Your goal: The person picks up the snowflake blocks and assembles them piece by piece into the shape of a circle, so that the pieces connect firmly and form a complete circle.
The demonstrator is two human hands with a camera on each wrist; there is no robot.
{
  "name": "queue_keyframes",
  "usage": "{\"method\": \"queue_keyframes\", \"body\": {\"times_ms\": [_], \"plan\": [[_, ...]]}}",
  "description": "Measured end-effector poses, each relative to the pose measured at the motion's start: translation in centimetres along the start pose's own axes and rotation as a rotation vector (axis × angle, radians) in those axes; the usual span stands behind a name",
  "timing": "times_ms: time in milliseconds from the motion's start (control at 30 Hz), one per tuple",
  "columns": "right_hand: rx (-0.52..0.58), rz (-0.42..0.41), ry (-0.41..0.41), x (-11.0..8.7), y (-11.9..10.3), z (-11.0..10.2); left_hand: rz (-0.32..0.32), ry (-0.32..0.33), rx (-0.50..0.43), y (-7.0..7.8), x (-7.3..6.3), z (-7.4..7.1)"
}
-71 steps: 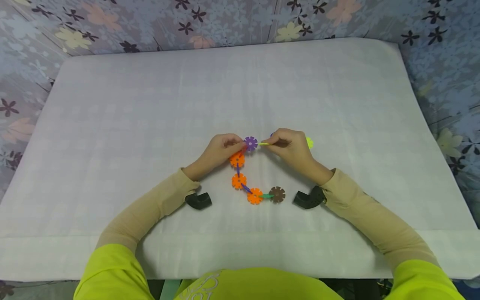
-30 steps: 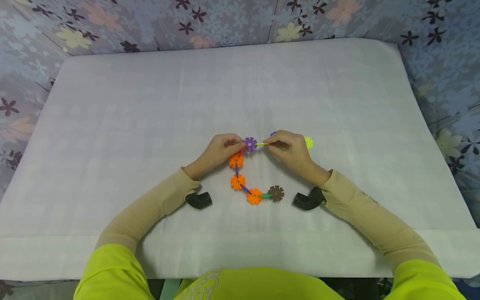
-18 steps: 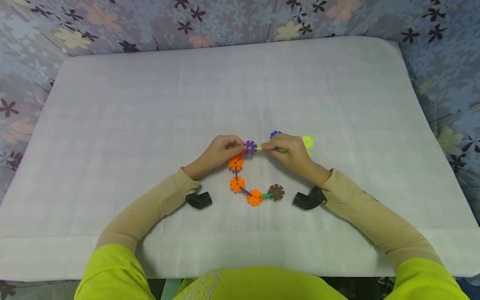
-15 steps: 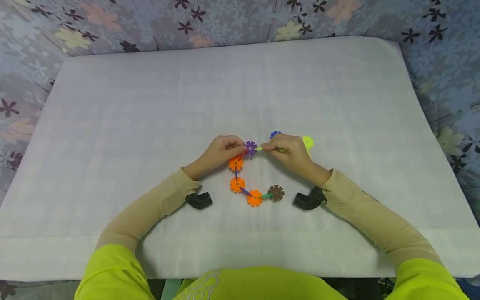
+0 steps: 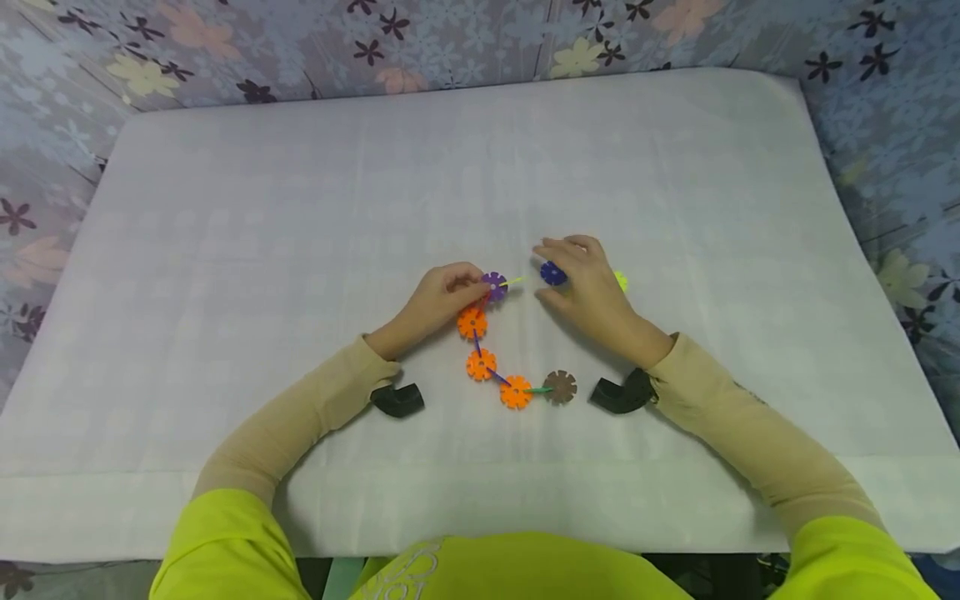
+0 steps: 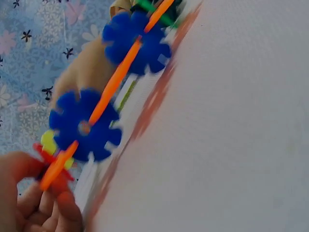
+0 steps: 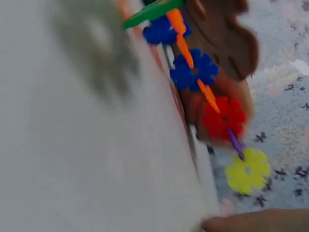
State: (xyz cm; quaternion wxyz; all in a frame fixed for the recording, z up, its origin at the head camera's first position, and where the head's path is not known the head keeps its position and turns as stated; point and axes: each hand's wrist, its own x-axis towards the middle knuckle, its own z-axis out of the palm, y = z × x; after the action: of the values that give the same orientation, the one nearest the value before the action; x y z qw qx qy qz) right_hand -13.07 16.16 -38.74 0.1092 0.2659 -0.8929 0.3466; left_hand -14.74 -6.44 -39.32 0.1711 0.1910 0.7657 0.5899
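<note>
My left hand (image 5: 442, 298) pinches the upper end of a chain of notched plastic discs, close beside its purple disc (image 5: 494, 287). A thin yellow disc (image 5: 512, 282) sticks out edge-on from the purple one. Below run orange discs (image 5: 481, 364) joined by edge-on blue ones, down to a brown disc (image 5: 560, 387). In the right wrist view the yellow disc (image 7: 248, 170) is at the chain's end. My right hand (image 5: 596, 287), fingers parted, is over a loose blue disc (image 5: 552, 272); its palm partly hides a yellow-green disc (image 5: 621, 281).
A white cloth covers the table (image 5: 300, 208), with flowered fabric (image 5: 465, 42) behind it. Black curved pieces (image 5: 398, 401) stick out from both wrists, one on either side of the chain's lower end.
My right hand has let go of the yellow disc, which stays on the purple one, and moved right with its fingers spread at the blue disc. The chain's lower end has shifted slightly right.
</note>
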Motion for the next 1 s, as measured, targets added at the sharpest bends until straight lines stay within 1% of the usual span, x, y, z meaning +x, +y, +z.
{"method": "queue_keyframes", "body": {"times_ms": [67,100,167,233,333,400,467,633,700,800,867,1000], "plan": [[-0.115,0.063,-0.092,0.07,0.23,-0.53,-0.008,0.068,-0.016,-0.13,0.08,-0.06],[-0.151,0.072,-0.124,0.11,0.29,-0.74,-0.009,0.094,-0.027,-0.18,0.13,-0.08],[-0.186,0.061,-0.146,0.2,0.54,-0.91,-0.009,0.122,-0.059,-0.26,0.2,-0.11],[-0.184,0.043,-0.118,0.23,0.73,-0.92,-0.007,0.115,-0.083,-0.32,0.25,-0.11],[-0.135,0.05,-0.037,0.12,0.99,-0.8,-0.008,0.08,-0.1,-0.24,0.23,-0.06],[-0.058,0.076,0.003,0.02,1.03,-0.7,-0.011,0.068,-0.098,-0.18,0.18,-0.03],[0.055,0.113,0.017,-0.04,0.98,-0.6,-0.004,0.066,-0.083,-0.12,0.12,-0.01],[0.541,0.278,-0.049,-0.02,0.86,-0.5,0.026,0.027,-0.048,-0.17,0.14,0.0],[0.693,0.326,-0.072,-0.03,0.86,-0.58,0.033,0.012,-0.035,-0.17,0.17,0.01],[0.799,0.332,-0.09,-0.04,0.78,-0.75,0.032,0.008,-0.017,-0.15,0.18,-0.02],[0.838,0.34,-0.094,-0.08,0.77,-0.78,0.028,0.013,-0.013,-0.15,0.18,-0.02],[0.894,0.387,-0.088,-0.06,0.78,-0.69,0.025,0.016,-0.025,-0.14,0.14,-0.04]]}}
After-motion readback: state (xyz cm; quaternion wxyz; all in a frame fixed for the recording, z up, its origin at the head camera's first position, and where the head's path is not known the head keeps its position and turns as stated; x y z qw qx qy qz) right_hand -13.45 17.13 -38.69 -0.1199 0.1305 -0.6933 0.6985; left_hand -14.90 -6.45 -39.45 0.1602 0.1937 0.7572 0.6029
